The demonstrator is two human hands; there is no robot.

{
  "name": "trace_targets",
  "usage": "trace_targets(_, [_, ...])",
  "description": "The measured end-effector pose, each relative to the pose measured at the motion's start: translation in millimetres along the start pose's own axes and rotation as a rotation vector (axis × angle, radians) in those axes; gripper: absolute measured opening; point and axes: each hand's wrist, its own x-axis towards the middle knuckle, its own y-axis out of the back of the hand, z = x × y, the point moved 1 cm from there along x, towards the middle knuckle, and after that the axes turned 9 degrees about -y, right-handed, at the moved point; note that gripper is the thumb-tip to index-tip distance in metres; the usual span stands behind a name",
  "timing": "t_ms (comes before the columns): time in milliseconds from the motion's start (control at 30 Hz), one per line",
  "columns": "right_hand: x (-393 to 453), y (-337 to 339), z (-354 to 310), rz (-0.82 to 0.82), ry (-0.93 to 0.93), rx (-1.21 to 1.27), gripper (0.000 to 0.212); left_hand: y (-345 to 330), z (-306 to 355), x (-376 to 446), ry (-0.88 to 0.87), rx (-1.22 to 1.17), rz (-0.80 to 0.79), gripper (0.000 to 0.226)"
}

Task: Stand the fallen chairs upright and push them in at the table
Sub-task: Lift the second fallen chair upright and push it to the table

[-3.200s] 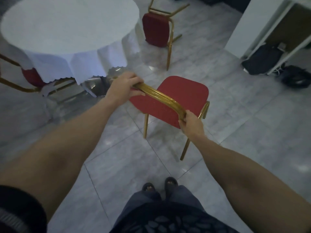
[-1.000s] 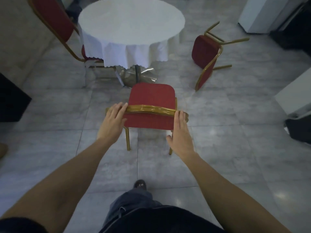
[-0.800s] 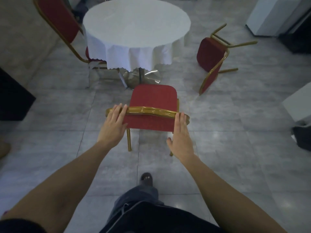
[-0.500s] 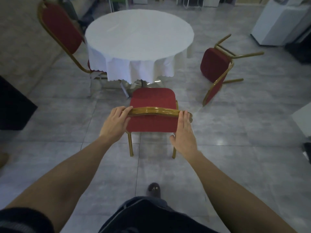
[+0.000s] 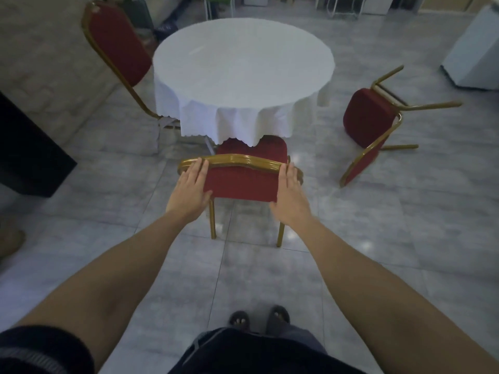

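Chair [image 5: 243, 182] now tableward, between flat hands [image 5: 290, 191]

One head-worn wide-angle view looks forward and steeply down from standing height. Both forearms reach in from the bottom corners. The round white-clothed bench [image 5: 243, 60] lies near ahead in the upper half, the grey tiled floor [image 5: 405, 238] bowing toward the frame's edges.

The white tablecloth [image 5: 237, 122] hides the front of the upright chair's seat [image 5: 266, 148].
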Motion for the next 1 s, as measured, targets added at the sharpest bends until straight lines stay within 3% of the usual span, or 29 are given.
trace_targets(333, [74.1,20.7,-0.4,-0.105,0.013,-0.039,0.103,12.2,-4.9,70.2,0.107,0.010,-0.112,0.075])
trace_targets(467, [89.4,23.0,-0.8,-0.094,0.004,-0.046,0.100,10.8,-19.1,81.6,0.076,-0.012,-0.069,0.071])
trace_targets(533, [95.4,25.3,-0.7,-0.048,-0.018,-0.022,0.092,10.4,-28.4,87.2,0.059,-0.036,-0.014,0.065])
trace_targets(600, [103.0,30.9,0.2,0.067,-0.022,0.007,0.071,12.6,-36.3,96.5,0.054,-0.057,0.022,0.058])
trace_targets(700, [115.6,43.6,1.7,0.152,-0.047,-0.024,0.043,19.4,-44.5,115.2,0.064,-0.027,-0.021,0.046])
trace_targets(900, [131.6,46.9,-4.6,0.207,-0.075,-0.125,0.023,25.0,-67.5,131.1,-0.074,0.084,-0.092,0.033])
trace_targets(1000, [137.1,44.0,-17.4,0.201,-0.029,-0.219,0.026,32.2,-92.1,131.5,-0.157,0.144,-0.118,0.033])
